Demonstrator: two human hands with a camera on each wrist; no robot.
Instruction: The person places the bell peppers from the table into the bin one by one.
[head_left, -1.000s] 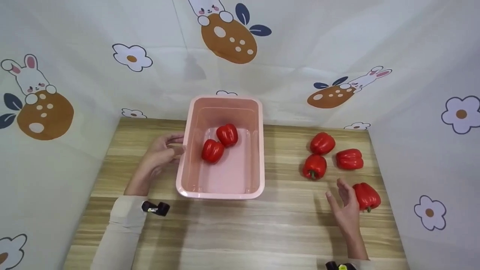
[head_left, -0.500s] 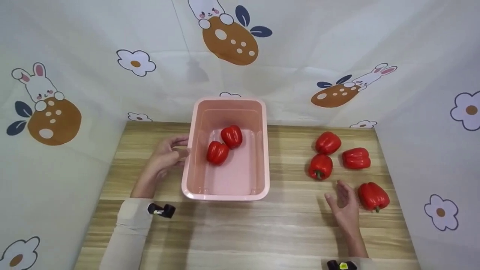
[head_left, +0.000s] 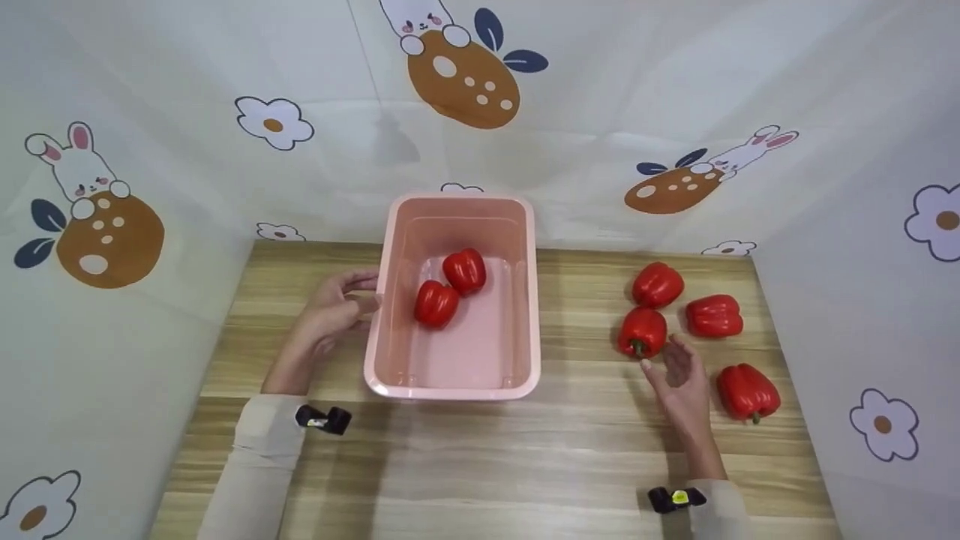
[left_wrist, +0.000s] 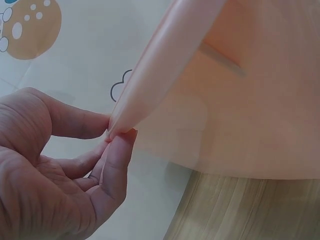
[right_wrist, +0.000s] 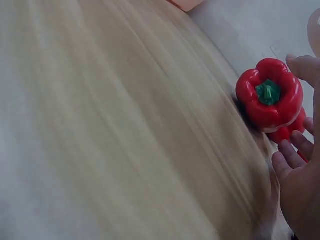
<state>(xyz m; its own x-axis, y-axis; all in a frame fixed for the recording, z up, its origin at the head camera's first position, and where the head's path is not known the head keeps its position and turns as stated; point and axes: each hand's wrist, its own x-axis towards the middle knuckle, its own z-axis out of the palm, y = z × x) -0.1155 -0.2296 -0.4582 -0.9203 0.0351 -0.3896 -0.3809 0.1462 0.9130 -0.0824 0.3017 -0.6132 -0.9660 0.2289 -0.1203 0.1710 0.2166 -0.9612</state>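
Note:
A pink plastic bin (head_left: 453, 393) stands on the table with two red bell peppers (head_left: 436, 304) inside it. My left hand (head_left: 330, 313) pinches the bin's left rim (left_wrist: 150, 75) between thumb and fingers, as the left wrist view shows. At the right, my right hand (head_left: 681, 382) has its thumb and fingers spread just in front of a red bell pepper (head_left: 637, 330) whose green stem faces me. In the right wrist view that bell pepper (right_wrist: 257, 112) lies just past the fingertips, with nothing held in the palm.
Behind the nearest pepper sits another bell pepper (head_left: 658, 285). One more pepper (head_left: 714, 316) lies to its right, and a pepper (head_left: 748, 392) rests right of my right hand. Patterned cloth (head_left: 570, 172) walls in the wooden table (head_left: 465, 465) at the back and sides.
My right hand has moved forward and slightly left, from beside the rightmost pepper to the stem-facing one. My left hand keeps its pinch on the bin. The head view has shifted slightly.

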